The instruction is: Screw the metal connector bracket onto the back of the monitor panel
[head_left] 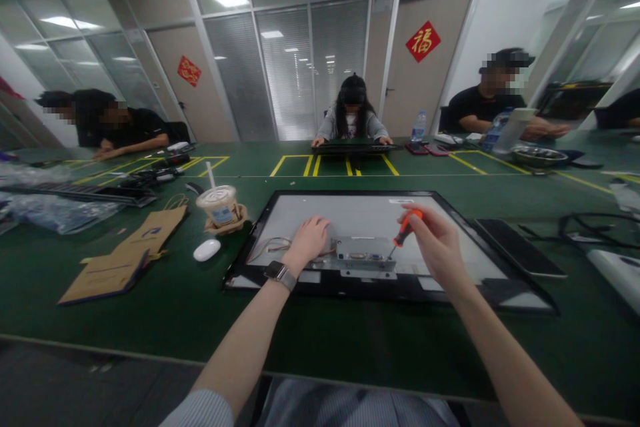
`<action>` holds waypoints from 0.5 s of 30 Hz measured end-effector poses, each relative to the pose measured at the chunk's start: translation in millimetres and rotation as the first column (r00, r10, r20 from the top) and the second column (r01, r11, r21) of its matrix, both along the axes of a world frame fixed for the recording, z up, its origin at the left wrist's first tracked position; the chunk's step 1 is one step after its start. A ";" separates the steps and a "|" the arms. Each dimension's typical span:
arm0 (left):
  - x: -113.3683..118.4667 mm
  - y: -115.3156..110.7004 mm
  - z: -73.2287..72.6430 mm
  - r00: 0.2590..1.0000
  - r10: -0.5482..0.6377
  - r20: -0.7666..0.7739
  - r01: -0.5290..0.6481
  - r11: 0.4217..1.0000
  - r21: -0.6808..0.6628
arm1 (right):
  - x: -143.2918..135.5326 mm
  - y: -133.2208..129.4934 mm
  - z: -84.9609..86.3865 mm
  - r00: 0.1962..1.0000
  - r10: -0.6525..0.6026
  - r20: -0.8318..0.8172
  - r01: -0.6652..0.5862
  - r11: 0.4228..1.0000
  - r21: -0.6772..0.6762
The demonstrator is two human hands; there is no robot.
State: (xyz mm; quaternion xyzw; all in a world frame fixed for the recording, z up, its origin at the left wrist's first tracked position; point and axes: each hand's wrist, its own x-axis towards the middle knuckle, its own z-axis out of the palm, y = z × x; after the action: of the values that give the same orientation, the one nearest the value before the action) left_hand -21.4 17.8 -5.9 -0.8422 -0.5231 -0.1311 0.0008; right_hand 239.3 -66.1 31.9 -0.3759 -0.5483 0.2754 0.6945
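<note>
screwdriver point(409, 225) in rt hand point(441, 243), tip blurry by metal bracket point(363, 249); lt hand point(309, 240) over panel point(357, 213), hold unclear.

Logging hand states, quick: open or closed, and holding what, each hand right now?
Left hand: looks open, palm down over the display panel; anything beneath is hidden.
Right hand: closed, holding the orange-handled screwdriver.
</note>
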 end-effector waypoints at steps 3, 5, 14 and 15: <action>0.3 -1.0 1.4 1.000 0.004 -0.006 -0.004 1.000 -0.003 | -1.9 -1.6 1.7 0.997 0.083 -0.004 -0.083 0.997 0.000; 0.4 -1.3 1.7 1.000 0.003 -0.006 -0.003 1.000 0.000 | -3.4 -2.4 3.9 0.994 0.111 -0.023 -0.110 0.994 0.016; 0.1 0.3 -1.3 1.000 -0.001 0.001 0.001 1.000 0.016 | -1.8 -0.3 8.2 0.956 0.214 -0.199 -0.226 0.974 -0.036; 0.3 0.2 -1.3 1.000 0.002 -0.006 -0.001 1.000 0.015 | -1.9 -0.4 8.6 0.952 0.236 -0.197 -0.250 0.967 -0.047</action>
State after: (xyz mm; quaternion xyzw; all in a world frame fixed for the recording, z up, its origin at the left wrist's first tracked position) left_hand -21.1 18.0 -7.2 -0.8421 -0.5227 -0.1326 0.0087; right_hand 237.4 -66.5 40.5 -0.3021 -0.5116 0.4127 0.6905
